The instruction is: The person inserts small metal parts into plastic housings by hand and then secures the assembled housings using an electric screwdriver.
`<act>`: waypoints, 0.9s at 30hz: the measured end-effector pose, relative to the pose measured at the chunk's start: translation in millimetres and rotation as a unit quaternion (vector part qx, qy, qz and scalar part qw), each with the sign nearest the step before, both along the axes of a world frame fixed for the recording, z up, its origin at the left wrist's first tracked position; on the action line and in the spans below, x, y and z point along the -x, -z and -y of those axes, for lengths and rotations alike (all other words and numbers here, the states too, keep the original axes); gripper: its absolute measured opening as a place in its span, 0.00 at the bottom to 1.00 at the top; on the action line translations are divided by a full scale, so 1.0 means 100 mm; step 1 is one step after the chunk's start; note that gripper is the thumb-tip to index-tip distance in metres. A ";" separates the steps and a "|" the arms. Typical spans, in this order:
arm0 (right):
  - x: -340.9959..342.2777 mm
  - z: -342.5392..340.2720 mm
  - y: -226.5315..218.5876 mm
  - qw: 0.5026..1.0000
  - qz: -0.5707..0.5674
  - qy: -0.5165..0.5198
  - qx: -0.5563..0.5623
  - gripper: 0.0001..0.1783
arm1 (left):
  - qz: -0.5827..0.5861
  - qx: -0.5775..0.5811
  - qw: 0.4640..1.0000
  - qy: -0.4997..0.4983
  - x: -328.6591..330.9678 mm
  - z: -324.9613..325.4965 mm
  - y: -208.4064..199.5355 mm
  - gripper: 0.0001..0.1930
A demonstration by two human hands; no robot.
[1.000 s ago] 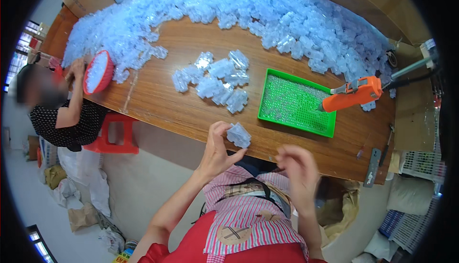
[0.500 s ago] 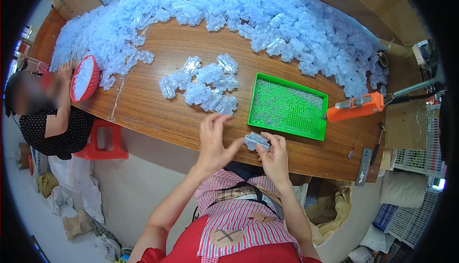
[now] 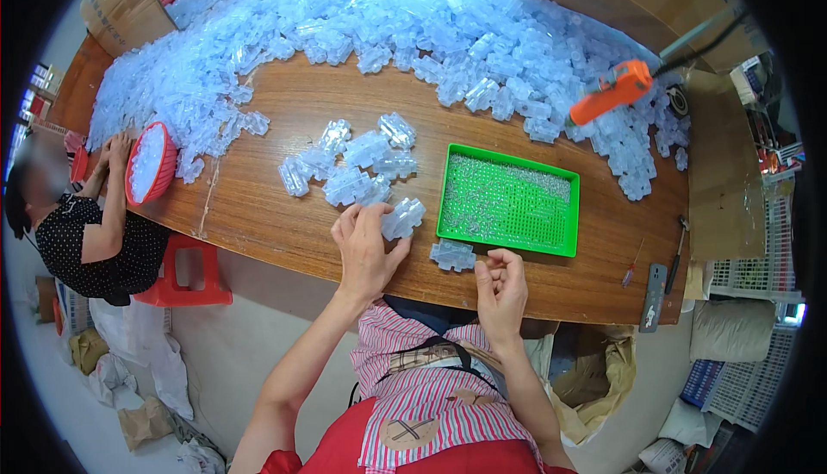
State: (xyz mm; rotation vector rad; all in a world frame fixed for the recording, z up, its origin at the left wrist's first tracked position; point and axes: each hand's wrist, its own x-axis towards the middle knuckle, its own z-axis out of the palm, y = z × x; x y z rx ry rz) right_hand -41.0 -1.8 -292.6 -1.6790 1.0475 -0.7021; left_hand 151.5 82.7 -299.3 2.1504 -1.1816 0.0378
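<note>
My left hand [image 3: 366,252] has its fingers and thumb closed at the edge of a clear plastic housing [image 3: 403,218], just in front of a loose cluster of similar clear housings [image 3: 349,183]. Another clear housing [image 3: 452,256] lies by the near left corner of a green tray [image 3: 508,248]. Beside that piece, not gripping it, is my right hand [image 3: 501,291], fingers curled in. Whether something small sits in its fingertips I cannot see. Many small metal screws [image 3: 482,185] cover much of the tray's floor.
An orange electric screwdriver [image 3: 613,93] hangs at the right. A great heap of clear housings [image 3: 345,9] covers the table's far side. Tools and a grey bar [image 3: 655,297] lie at the right edge. A person at the left sits by a red basket [image 3: 164,168].
My right hand has let go of its housing, which now rests on the table. My left hand has taken another from the cluster and drawn it nearer. The screwdriver has swung farther away.
</note>
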 end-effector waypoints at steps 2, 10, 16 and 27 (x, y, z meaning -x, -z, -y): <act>0.00 0.01 -0.14 0.991 0.083 -0.036 -0.097 0.21 | -0.035 0.039 0.996 0.076 0.07 -0.07 -0.15 0.25; 0.26 0.08 -0.03 0.955 0.153 0.009 -0.253 0.20 | -0.017 -0.046 0.983 0.179 0.17 -0.05 -0.31 0.35; 0.47 0.28 0.29 0.977 0.085 0.074 -0.180 0.18 | 0.232 -0.233 0.941 0.078 -0.55 0.09 -0.27 0.33; 0.30 0.23 0.23 0.990 -0.025 0.094 -0.099 0.24 | 0.182 -0.263 0.924 0.208 -0.74 0.26 -0.44 0.35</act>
